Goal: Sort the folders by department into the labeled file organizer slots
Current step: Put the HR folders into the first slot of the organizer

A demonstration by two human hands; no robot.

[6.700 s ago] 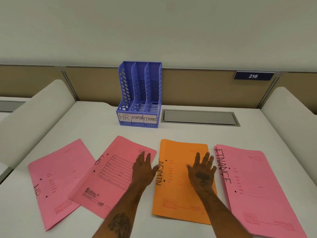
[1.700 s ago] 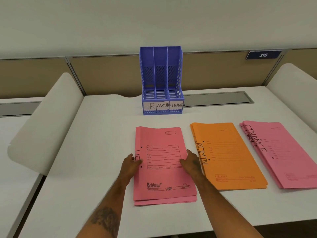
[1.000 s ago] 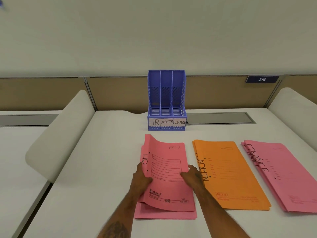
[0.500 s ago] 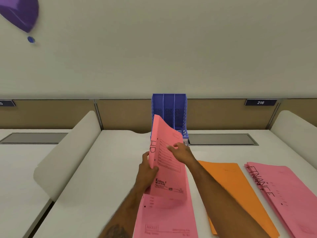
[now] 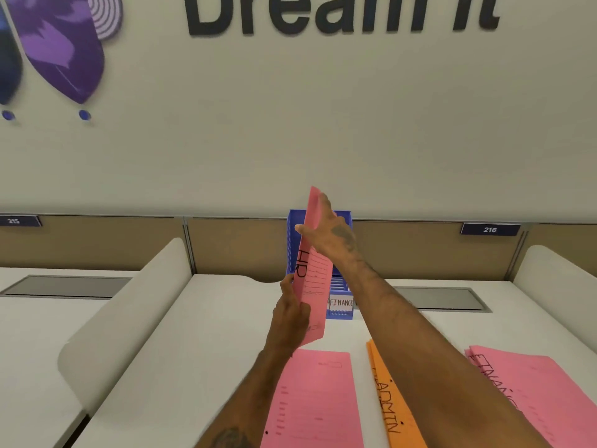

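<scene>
Pink HR folder (image 5: 312, 273): held near upright at frame centre, in front of the blue file organizer (image 5: 340, 286). Lower edge is pinched by the left hand (image 5: 290, 313); upper part is gripped by the right hand (image 5: 326, 234). Remaining pink folder (image 5: 313, 399), orange ADMIN folder (image 5: 392, 412) and FINANCE folders (image 5: 533, 392) are laid flat on the worktop (image 5: 193, 350), lower frame.

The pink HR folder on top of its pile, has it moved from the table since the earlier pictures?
Yes. The HR folder is lifted upright, away from the table, against the blue organizer.
</scene>
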